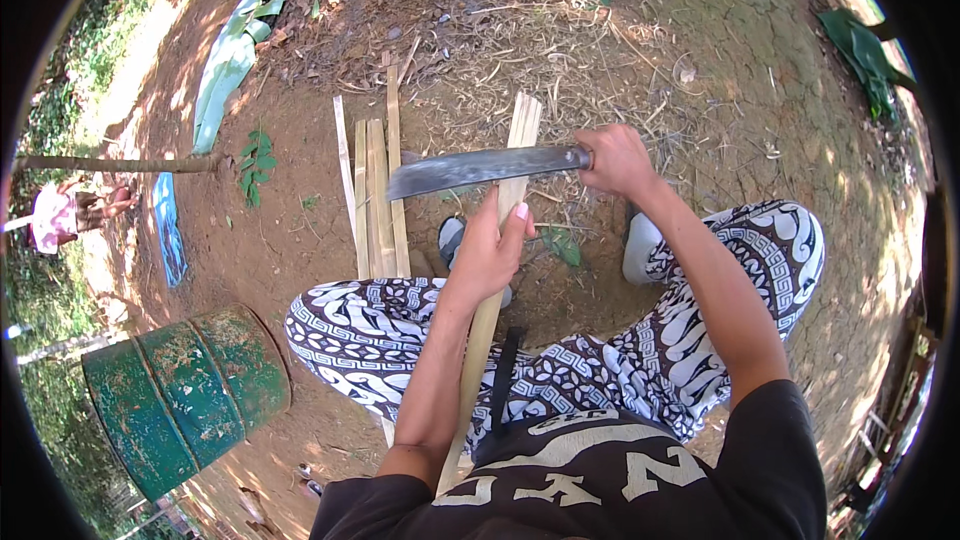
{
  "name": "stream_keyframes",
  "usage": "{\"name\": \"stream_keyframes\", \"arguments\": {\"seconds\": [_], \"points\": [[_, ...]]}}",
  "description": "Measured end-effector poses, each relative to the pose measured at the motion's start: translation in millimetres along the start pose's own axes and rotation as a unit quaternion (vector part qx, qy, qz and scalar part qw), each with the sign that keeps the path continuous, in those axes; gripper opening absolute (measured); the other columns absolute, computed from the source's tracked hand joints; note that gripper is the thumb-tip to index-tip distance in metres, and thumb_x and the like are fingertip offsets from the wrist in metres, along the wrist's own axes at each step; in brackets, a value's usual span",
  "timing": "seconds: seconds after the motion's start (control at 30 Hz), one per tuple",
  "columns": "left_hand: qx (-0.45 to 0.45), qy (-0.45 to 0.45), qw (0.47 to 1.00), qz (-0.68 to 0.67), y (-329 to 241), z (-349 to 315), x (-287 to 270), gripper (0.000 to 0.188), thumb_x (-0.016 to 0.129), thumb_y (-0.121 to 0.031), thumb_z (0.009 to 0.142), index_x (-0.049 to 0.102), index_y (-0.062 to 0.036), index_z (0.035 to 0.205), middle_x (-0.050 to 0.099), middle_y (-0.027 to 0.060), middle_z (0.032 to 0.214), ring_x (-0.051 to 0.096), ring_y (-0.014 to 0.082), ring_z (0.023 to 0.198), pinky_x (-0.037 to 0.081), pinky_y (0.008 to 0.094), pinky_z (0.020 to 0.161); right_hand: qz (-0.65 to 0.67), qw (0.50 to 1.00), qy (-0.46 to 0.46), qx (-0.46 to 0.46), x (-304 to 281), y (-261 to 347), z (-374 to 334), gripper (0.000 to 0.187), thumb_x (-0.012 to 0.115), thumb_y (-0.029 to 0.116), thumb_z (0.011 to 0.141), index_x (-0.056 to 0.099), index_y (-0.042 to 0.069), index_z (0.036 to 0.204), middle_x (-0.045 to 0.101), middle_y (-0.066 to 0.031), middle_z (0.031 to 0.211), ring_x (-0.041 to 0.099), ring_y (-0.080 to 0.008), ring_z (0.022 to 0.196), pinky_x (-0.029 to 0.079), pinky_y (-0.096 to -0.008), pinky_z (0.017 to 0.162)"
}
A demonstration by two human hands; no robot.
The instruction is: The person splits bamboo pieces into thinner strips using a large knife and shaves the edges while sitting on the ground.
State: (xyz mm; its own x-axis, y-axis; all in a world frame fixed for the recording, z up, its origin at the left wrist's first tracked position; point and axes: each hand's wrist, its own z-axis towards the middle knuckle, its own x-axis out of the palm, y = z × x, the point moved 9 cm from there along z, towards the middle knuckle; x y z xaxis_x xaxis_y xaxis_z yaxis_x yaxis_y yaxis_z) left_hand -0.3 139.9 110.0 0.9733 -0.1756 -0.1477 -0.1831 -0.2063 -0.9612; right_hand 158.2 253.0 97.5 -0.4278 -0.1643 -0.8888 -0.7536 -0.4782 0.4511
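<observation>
My left hand is closed around a long pale strip of split bamboo, which runs from beside my body up past my fingers. My right hand grips the handle of a machete. Its broad grey blade points left and crosses the bamboo strip just above my left hand; whether the edge touches the wood I cannot tell. To the left of my left hand, several more bamboo strips lie side by side on the ground.
Thin shavings litter the dirt ahead. A rusty green drum lies at the left, near a blue plastic sheet and a pole. Long green leaves stretch across the far left. Another person is at the left edge.
</observation>
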Motion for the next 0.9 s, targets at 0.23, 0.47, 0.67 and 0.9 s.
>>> {"name": "stream_keyframes", "arguments": {"seconds": [0.23,0.47,0.67,0.9], "points": [[-0.032,-0.008,0.999,0.003,22,9,-1,0.024,0.044,-0.025,0.106,0.044,-0.0076,0.122,0.052,-0.0017,0.082,0.04,0.0022,0.05,0.035,0.0195,0.042,-0.042,0.998,-0.019,0.03,9,-28,5,0.015,0.068,0.018,0.065,0.062,0.009,0.075,0.065,-0.0118,0.065,0.067,-0.0336,0.066,0.053,-0.0466,0.06],[-0.061,0.025,0.994,-0.089,-7,2,15,0.021,0.043,-0.022,0.106,0.042,-0.0089,0.122,0.05,-0.0015,0.083,0.039,0.0019,0.051,0.035,0.0193,0.041,-0.03,0.999,-0.011,0.001,-11,25,13,0.011,0.064,0.016,0.065,0.06,0.009,0.072,0.063,-0.0148,0.065,0.065,-0.0362,0.066,0.052,-0.0465,0.061],[-0.095,0.036,0.989,-0.104,-3,-14,2,0.026,0.043,-0.023,0.106,0.042,-0.007,0.127,0.049,-0.0001,0.082,0.038,0.0018,0.05,0.035,0.0193,0.041,-0.04,0.936,0.003,0.35,-14,-162,-12,0.023,0.056,0.024,0.087,0.07,0.007,0.095,0.07,-0.0212,0.088,0.069,-0.0384,0.086,0.055,-0.0486,0.082],[-0.09,0.016,0.982,-0.164,-14,-6,-14,0.031,0.044,-0.023,0.106,0.043,-0.0036,0.13,0.054,0.004,0.087,0.046,0.0057,0.05,0.037,0.0208,0.04,0.131,0.943,-0.133,0.275,-38,-70,5,0.024,0.057,0.02,0.082,0.061,-0.002,0.073,0.06,-0.0228,0.063,0.063,-0.04,0.062,0.05,-0.0487,0.064]]}}
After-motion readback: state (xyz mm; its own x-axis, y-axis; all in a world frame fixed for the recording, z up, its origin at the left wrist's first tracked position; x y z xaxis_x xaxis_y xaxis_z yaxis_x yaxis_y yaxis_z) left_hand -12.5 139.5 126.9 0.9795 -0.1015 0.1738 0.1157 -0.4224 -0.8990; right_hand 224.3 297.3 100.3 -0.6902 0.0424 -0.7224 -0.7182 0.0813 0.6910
